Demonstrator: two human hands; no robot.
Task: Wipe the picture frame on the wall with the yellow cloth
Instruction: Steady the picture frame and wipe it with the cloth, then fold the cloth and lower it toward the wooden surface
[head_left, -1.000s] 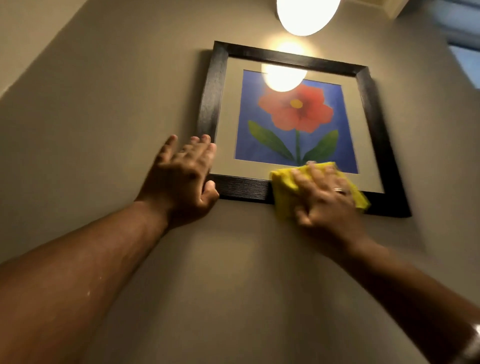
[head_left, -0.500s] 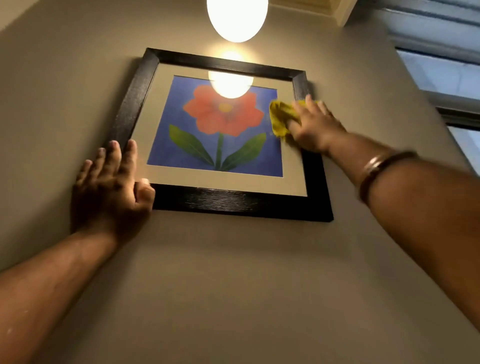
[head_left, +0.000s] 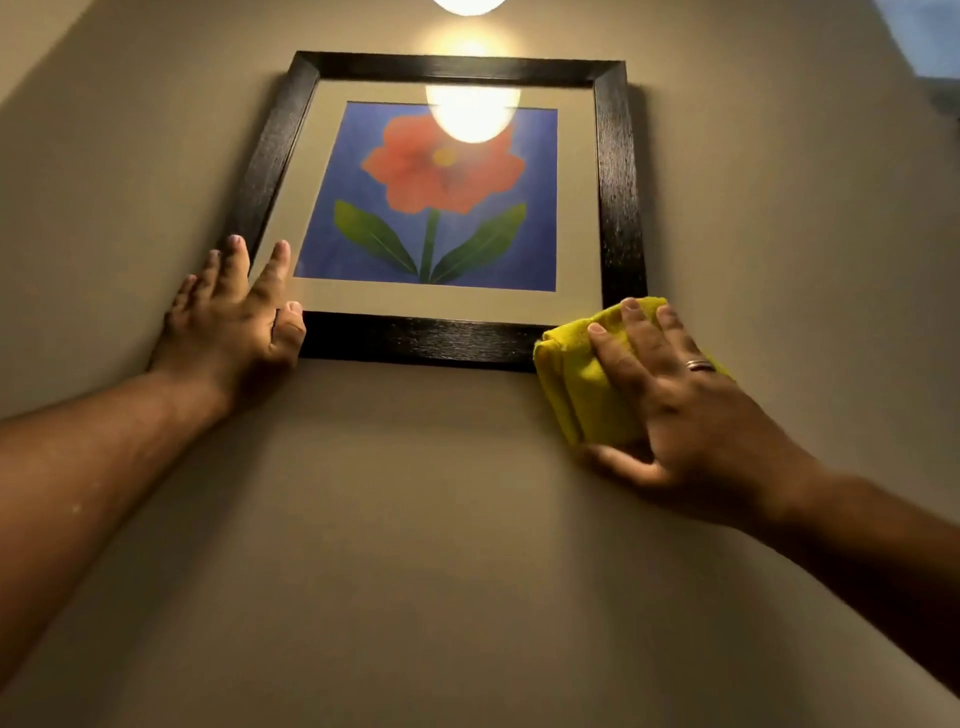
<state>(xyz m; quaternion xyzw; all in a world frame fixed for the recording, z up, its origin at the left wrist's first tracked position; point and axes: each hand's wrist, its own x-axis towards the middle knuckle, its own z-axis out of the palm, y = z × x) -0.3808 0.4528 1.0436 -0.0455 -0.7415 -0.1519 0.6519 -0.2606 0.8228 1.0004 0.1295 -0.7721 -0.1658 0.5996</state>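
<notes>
A black picture frame (head_left: 617, 171) hangs on the beige wall and holds a print of a red flower on blue. My left hand (head_left: 236, 317) lies flat over the frame's lower left corner, fingers spread, thumb against the bottom rail. My right hand (head_left: 675, 405) presses the folded yellow cloth (head_left: 576, 384) against the frame's lower right corner and the wall just below it. The cloth hides that corner. A ring shows on one finger of the right hand.
A round lamp (head_left: 467, 4) glows above the frame and reflects in the glass (head_left: 471, 117). A window edge (head_left: 930, 41) shows at the top right. Bare wall (head_left: 415, 519) spreads below the frame.
My right hand with the cloth has come down from the frame's upper right side to its lower right corner. The left hand has stayed at the lower left corner.
</notes>
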